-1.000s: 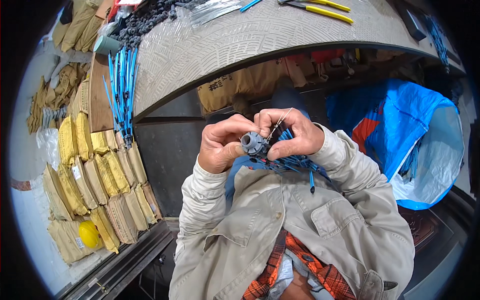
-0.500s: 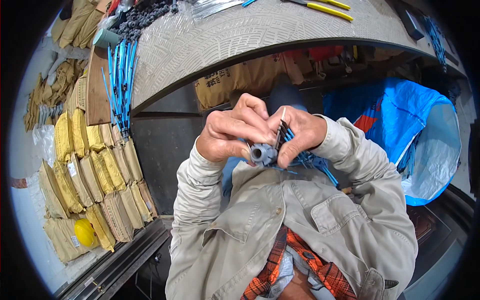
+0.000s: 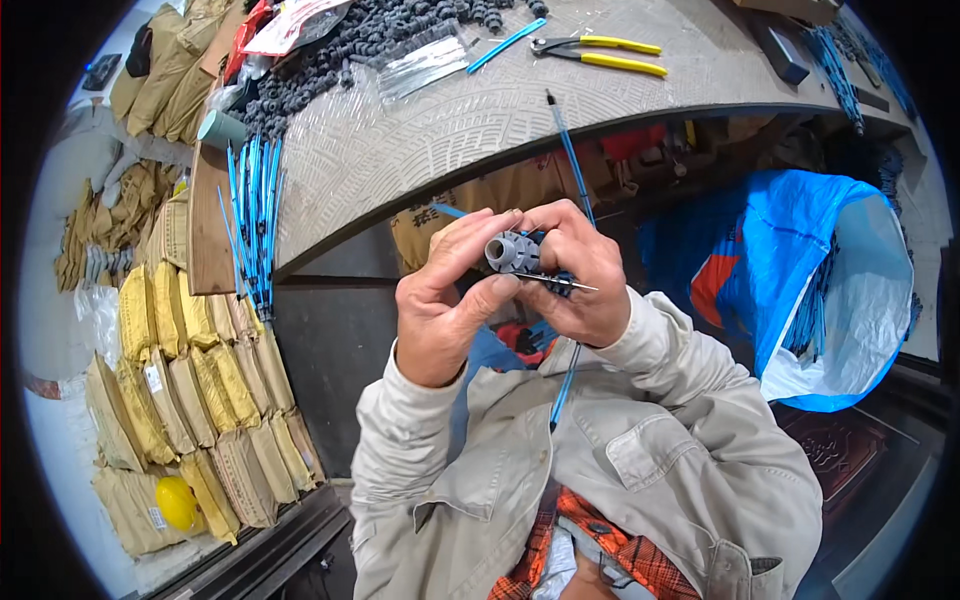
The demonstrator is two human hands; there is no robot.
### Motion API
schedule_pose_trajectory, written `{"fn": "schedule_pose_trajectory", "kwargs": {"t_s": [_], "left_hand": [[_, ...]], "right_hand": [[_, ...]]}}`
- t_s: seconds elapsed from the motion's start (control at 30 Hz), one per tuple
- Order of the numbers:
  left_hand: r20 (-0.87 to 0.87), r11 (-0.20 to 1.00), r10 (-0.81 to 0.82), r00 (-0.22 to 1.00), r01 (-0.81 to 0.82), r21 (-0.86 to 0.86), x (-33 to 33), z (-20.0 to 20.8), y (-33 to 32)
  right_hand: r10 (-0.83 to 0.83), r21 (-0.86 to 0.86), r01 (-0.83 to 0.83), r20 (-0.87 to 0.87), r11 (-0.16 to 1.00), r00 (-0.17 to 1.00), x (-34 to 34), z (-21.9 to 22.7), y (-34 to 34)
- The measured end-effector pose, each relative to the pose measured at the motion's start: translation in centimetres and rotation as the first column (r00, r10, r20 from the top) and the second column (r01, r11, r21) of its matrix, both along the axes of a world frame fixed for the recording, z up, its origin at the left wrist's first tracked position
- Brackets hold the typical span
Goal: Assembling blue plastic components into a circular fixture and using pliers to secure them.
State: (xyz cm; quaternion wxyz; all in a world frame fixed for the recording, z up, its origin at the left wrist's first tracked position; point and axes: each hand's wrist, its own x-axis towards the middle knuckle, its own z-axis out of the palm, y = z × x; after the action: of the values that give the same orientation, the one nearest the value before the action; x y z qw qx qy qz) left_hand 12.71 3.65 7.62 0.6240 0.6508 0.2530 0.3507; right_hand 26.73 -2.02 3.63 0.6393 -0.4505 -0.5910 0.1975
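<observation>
Nearly end-on, mouth cameraward: grey fitting (image 3: pixel 516 253)

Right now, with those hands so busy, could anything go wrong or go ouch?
Maybe two things. A thin metal strip sticks out beside the grey part, close to the right hand, so it could poke a finger. Also, blue rods stick out above and below that hand, with one end by the shirt, so a rod might snag on the cloth.
</observation>
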Motion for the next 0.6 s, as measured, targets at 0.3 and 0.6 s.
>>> {"fn": "schedule_pose_trajectory", "kwargs": {"t_s": [0.3, 0.6], "left_hand": [[0.093, 0.994, 0.075, 0.993, -0.082, 0.073, -1.6, -4.2, 0.6], [0.127, 0.918, 0.359, 0.925, -0.374, 0.128, -1.1, -4.6, -0.1]], "right_hand": [[0.048, 0.126, -0.039, -0.064, 0.991, 0.997, -1.5, -2.5, 1.6], [-0.002, -0.045, -0.004, -0.120, 0.999, 0.993, -2.2, -4.1, 0.9]]}}
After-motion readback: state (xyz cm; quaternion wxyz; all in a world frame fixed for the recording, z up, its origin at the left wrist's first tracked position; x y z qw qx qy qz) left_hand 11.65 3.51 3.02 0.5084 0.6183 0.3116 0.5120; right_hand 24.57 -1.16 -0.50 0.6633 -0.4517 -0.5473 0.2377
